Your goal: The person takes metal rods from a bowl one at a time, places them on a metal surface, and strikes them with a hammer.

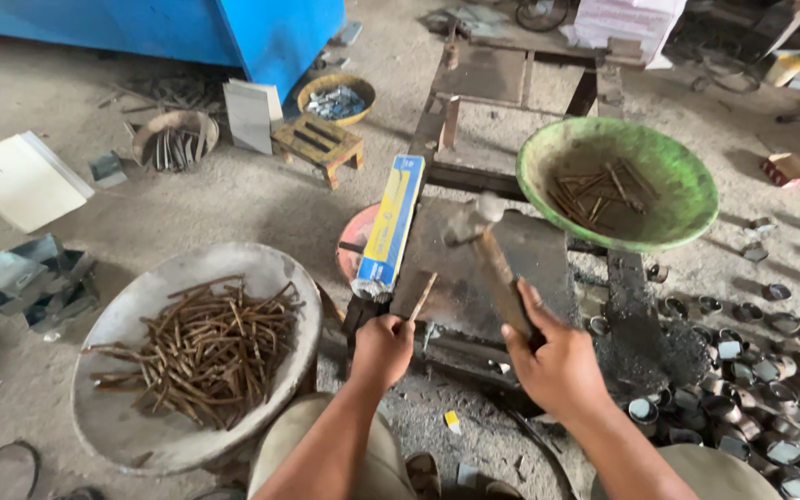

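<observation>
Both hands work low in the head view, just above the person's knees. Left hand (383,350) pinches a rusty rod (422,296) between fingertips, its far end resting on the dark steel plate (502,268). Right hand (553,356) is wrapped tight round the wooden handle of a hammer (479,222), whose blurred head hangs over the plate. By my judgement the step in hand is hammering the rod on the plate; the blow needs to land on the rod, clear of the pinching fingers. At left, a grey pan (122,426) holds a heap of rusty rods. At right, a green bowl (668,176) holds a few. A yellow bowl (326,88) farther off holds pale metal bits.
</observation>
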